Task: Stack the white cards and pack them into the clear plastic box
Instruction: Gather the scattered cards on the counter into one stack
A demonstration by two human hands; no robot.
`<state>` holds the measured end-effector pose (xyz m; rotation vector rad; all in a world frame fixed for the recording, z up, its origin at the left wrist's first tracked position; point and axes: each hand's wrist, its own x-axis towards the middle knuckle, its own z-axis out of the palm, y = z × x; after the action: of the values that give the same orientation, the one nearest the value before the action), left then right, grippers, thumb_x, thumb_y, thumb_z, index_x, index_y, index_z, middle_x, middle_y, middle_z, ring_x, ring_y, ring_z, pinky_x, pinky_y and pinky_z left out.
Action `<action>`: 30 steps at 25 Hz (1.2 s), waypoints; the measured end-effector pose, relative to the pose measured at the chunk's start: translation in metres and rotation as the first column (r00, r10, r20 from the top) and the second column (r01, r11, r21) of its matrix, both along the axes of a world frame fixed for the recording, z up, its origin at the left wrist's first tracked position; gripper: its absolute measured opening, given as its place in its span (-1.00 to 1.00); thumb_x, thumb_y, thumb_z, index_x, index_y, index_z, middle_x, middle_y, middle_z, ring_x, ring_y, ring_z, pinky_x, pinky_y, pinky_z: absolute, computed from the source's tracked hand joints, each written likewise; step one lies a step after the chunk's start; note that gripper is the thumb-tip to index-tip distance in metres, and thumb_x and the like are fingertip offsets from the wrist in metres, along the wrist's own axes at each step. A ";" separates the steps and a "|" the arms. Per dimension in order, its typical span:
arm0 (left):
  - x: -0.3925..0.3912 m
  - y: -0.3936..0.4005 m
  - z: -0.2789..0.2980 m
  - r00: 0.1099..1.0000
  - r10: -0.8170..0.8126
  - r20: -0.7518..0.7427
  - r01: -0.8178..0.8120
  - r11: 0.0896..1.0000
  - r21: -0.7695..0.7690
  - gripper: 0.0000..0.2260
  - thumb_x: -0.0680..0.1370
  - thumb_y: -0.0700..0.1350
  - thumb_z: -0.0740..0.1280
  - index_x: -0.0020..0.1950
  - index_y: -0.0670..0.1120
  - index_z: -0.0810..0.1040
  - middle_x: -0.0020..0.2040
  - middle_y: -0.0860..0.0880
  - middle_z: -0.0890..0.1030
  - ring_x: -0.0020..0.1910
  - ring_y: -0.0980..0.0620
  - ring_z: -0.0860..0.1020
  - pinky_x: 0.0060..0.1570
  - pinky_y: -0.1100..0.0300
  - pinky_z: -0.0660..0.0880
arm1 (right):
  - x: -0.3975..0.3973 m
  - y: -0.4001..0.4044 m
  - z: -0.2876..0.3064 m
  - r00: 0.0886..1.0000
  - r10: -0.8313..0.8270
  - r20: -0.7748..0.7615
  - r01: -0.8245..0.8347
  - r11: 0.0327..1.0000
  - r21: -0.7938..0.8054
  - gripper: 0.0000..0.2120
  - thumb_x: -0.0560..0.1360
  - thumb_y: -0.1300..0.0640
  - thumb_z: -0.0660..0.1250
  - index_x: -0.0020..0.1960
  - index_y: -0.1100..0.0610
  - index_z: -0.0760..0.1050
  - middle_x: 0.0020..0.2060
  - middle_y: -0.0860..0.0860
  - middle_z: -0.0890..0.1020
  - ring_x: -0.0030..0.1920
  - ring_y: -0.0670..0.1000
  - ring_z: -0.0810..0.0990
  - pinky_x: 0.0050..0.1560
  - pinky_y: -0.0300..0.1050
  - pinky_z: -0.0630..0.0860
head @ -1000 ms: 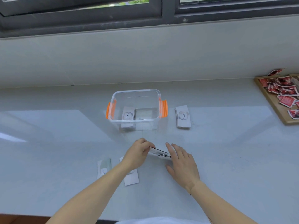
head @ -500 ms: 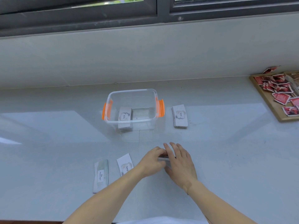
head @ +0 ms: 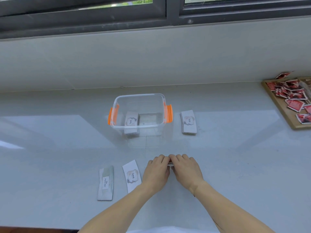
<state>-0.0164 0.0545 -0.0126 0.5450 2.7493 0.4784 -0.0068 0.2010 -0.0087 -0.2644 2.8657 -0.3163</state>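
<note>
The left hand (head: pixel 157 171) and right hand (head: pixel 186 169) lie side by side, palms down, on the pale grey glossy counter (head: pixel 235 165), pressed together over a thin stack of white cards (head: pixel 170 163); only a sliver of the stack's edge shows between the fingers, which curl around it from both sides. Just left of the left hand lies a single white card printed "love" (head: pixel 132 176), and further left a narrow white card with a small label (head: pixel 106 184). Beyond the hands stands the clear plastic box with orange side latches (head: pixel 116 105), lid off, holding a small pile of white cards (head: pixel 131 121) at its left end. Another white pile (head: pixel 188 122) rests just right of the box. A wooden tray of red packets (head: pixel 279 105) sits at the far right.
</note>
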 end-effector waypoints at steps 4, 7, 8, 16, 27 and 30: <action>0.009 -0.011 -0.005 0.998 -0.045 -0.034 0.040 0.990 -0.137 -0.76 0.59 -0.15 0.13 0.25 -0.03 0.38 0.14 -0.01 0.45 0.10 -0.08 0.44 0.05 0.08 0.33 | 0.008 -0.010 0.000 0.999 0.026 0.027 -0.027 0.999 0.024 -0.83 0.47 0.20 0.32 0.05 0.06 0.47 -0.13 0.00 0.61 -0.13 0.13 0.53 -0.22 -0.02 0.38; 0.006 -0.017 -0.001 0.999 -0.049 0.011 0.050 0.995 -0.089 -0.65 0.51 -0.11 0.16 0.30 -0.01 0.37 0.17 0.00 0.46 0.18 -0.08 0.42 0.17 0.06 0.31 | 0.008 -0.009 -0.002 1.000 0.022 0.003 -0.022 1.000 0.023 -0.81 0.47 0.16 0.33 0.09 0.05 0.48 -0.12 0.00 0.62 -0.12 0.14 0.54 -0.22 0.01 0.41; 0.002 -0.024 0.001 0.998 -0.050 0.034 0.052 0.996 -0.074 -0.59 0.48 -0.09 0.17 0.34 0.02 0.34 0.21 0.02 0.45 0.23 -0.05 0.40 0.24 0.05 0.27 | 0.006 -0.008 -0.003 1.000 0.021 -0.005 -0.021 1.000 0.015 -0.78 0.50 0.14 0.29 0.15 0.04 0.45 -0.07 0.01 0.61 -0.08 0.15 0.54 -0.19 0.02 0.41; -0.036 -0.136 0.022 0.897 -0.418 0.146 0.442 0.829 -0.342 -0.44 0.44 0.01 0.26 0.43 0.27 0.24 0.54 0.11 0.19 0.55 -0.01 0.07 0.49 -0.04 0.05 | 0.004 -0.009 -0.005 1.000 0.015 0.002 -0.015 1.000 0.009 -0.60 0.53 0.04 0.21 0.35 -0.02 0.28 0.13 0.00 0.53 0.05 0.15 0.47 -0.07 0.02 0.39; -0.042 -0.134 0.014 0.836 -0.538 0.108 0.532 0.745 -0.404 -0.62 0.48 -0.04 0.39 0.25 0.09 0.35 0.24 -0.03 0.38 0.27 -0.08 0.36 0.38 0.06 0.22 | 0.005 -0.008 -0.006 1.000 0.006 -0.002 -0.006 1.000 -0.008 -0.54 0.52 -0.01 0.22 0.39 -0.05 0.21 0.22 -0.05 0.48 0.16 0.12 0.43 0.04 0.00 0.38; -0.042 -0.138 0.016 0.880 -0.461 0.113 0.469 0.811 -0.350 -0.78 0.57 -0.03 0.27 0.21 0.06 0.39 0.17 -0.05 0.40 0.07 -0.10 0.47 0.23 0.07 0.35 | 0.005 -0.008 -0.008 1.000 -0.007 -0.013 0.006 0.999 -0.035 -0.50 0.51 -0.01 0.24 0.41 -0.06 0.20 0.26 -0.06 0.46 0.22 0.10 0.41 0.08 -0.01 0.38</action>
<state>-0.0587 -0.0830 0.0037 1.0582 2.4588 -0.1493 -0.0022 0.1927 -0.0167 -0.2643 2.8765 -0.3673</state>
